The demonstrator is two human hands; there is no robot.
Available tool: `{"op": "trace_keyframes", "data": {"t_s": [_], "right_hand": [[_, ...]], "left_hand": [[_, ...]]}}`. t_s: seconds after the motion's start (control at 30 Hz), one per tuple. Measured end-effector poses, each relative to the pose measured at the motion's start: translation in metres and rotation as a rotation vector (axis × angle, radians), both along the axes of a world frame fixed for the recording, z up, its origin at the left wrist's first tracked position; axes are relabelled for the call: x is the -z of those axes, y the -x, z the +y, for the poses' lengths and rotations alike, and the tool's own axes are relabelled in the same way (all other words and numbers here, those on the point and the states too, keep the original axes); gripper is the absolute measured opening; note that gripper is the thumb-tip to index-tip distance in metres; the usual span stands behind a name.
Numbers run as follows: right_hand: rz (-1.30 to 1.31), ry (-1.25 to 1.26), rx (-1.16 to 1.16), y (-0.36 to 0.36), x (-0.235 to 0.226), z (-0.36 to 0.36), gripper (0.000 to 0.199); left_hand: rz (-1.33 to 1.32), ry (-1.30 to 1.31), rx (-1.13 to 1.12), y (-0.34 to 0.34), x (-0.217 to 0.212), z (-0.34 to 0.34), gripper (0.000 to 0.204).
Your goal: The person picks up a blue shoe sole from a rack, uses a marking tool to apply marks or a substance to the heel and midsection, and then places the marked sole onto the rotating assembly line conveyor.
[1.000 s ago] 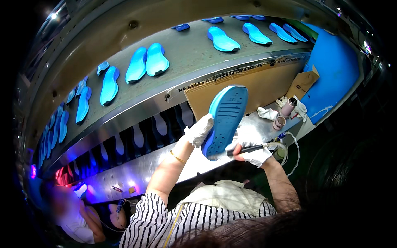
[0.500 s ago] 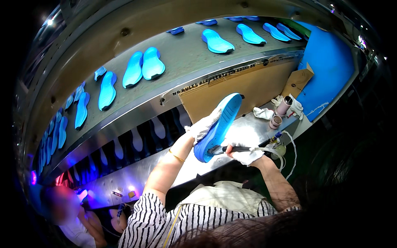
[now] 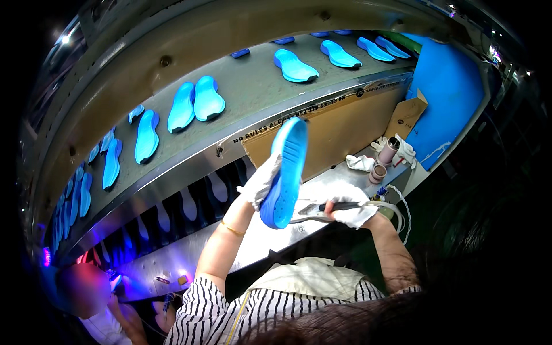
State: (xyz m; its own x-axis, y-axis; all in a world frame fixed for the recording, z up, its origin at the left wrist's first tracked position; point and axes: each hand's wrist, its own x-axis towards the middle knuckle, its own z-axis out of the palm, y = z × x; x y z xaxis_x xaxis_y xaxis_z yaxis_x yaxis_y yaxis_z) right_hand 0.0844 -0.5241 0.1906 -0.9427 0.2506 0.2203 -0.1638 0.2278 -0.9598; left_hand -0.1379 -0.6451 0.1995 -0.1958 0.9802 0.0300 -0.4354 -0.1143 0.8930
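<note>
Above the near edge of the bench, the right hand was closed around a dark tool, with a pale hose behind it. The left hand gripped the blue sole by its left side. The sole was tilted up over the bench, left of the right hand and apart from it; whether the tool's tip touched it, I could not tell. Work on this sole seemed under way, but which parts were finished did not show. Beyond the bench's far edge, other soles lay on the belt; their state was also unclear.
</note>
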Motion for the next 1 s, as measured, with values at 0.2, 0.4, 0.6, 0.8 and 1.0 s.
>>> {"op": "trace_keyframes", "data": {"t_s": [0.2,0.4,0.6,0.8,1.0], "right_hand": [[0.122,0.083,0.399,-0.006,-0.005,-0.006,0.018],[0.238,-0.209,0.601,0.004,0.021,-0.021,0.019],[0.344,-0.494,0.814,0.022,0.005,-0.022,0.02],[0.249,0.334,0.398,0.012,0.0,-0.042,0.014],[0.433,-0.267,0.471,0.026,0.02,-0.045,0.017]], "left_hand": [[-0.578,-0.216,-0.038,0.01,-0.014,-0.02,0.071],[-0.734,-0.176,0.291,-0.02,0.06,-0.027,0.066],[-0.716,-0.153,0.242,-0.072,0.066,-0.012,0.065],[-0.643,-0.106,-0.094,-0.081,0.055,-0.002,0.047],[-0.594,-0.18,0.005,-0.067,0.05,0.005,0.07]]}}
